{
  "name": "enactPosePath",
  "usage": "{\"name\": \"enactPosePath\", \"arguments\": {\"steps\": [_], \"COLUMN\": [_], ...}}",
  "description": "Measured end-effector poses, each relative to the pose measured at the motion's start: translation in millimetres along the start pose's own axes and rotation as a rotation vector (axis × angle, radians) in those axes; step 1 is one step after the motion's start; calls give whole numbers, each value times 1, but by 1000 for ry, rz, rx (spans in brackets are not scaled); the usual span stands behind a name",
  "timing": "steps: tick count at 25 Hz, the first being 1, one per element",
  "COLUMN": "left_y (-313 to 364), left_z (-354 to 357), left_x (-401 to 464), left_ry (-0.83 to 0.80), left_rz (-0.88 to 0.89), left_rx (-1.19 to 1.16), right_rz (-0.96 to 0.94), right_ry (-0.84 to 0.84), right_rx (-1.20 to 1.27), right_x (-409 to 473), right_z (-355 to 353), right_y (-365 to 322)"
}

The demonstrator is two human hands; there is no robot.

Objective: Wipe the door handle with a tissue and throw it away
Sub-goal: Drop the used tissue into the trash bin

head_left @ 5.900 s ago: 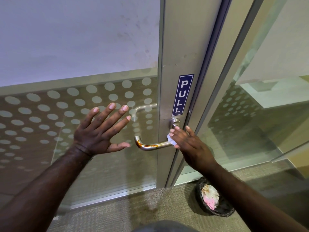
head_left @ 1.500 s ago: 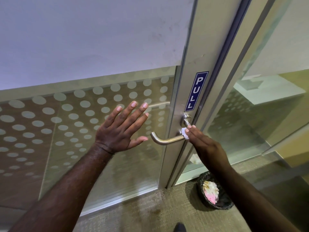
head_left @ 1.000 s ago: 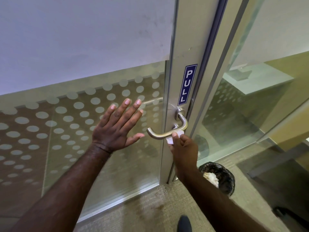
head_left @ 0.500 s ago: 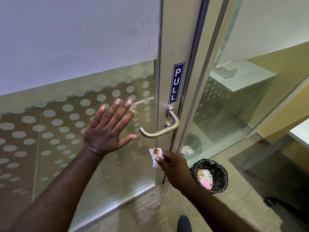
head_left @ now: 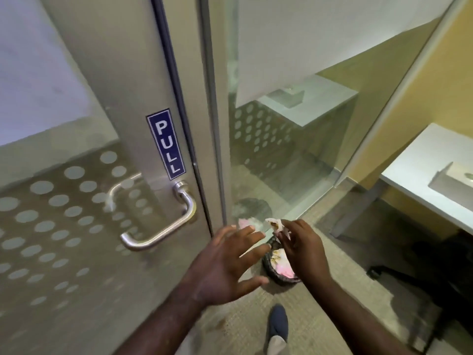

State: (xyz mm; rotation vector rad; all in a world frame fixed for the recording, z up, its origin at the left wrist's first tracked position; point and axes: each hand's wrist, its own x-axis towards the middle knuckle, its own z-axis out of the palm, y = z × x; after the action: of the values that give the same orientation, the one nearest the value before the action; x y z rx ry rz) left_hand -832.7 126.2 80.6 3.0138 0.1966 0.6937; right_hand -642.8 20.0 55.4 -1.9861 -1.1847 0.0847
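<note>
The steel lever door handle (head_left: 163,226) juts from the metal door frame below a blue PULL sign (head_left: 166,144). My right hand (head_left: 303,248) pinches a small white tissue (head_left: 275,223) with a brown stain, held above a black waste bin (head_left: 280,263) on the carpet. The bin holds crumpled white and pink paper and is partly hidden behind both hands. My left hand (head_left: 227,265) hovers with fingers spread, off the door, just left of the bin and right of the handle.
A frosted-dot glass door panel (head_left: 64,226) fills the left; a fixed glass wall (head_left: 281,155) stands behind the bin. A white desk (head_left: 435,175) and a dark chair base (head_left: 435,265) are at the right. My shoe (head_left: 277,322) rests on the carpet.
My right hand left the handle and carried the stained tissue right, over the bin. My left hand came off the glass and moved right. The view swung right.
</note>
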Motion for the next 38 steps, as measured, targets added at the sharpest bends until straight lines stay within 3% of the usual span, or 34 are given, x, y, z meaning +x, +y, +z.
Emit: {"name": "enactPosePath", "arguments": {"steps": [9,15,21,28,38], "left_y": [-90,-107,-105,-102,-97], "left_z": [79,95,96,91,86], "left_x": [189,206,206,214,215], "left_ry": [-93,13,-2,-8,-59], "left_rz": [82,149,125,130,83], "left_rx": [386,608,664,602,554], "right_rz": [99,70,-108,46,179], "right_ry": [-23,-191,-516,-827,-887], "right_rx": [-189,-244,-392,-494,-541], "right_x": [81,120,118,106,101], "right_z": [-47,-28,10,53,72], "right_y": [149,211,248,290,308]}}
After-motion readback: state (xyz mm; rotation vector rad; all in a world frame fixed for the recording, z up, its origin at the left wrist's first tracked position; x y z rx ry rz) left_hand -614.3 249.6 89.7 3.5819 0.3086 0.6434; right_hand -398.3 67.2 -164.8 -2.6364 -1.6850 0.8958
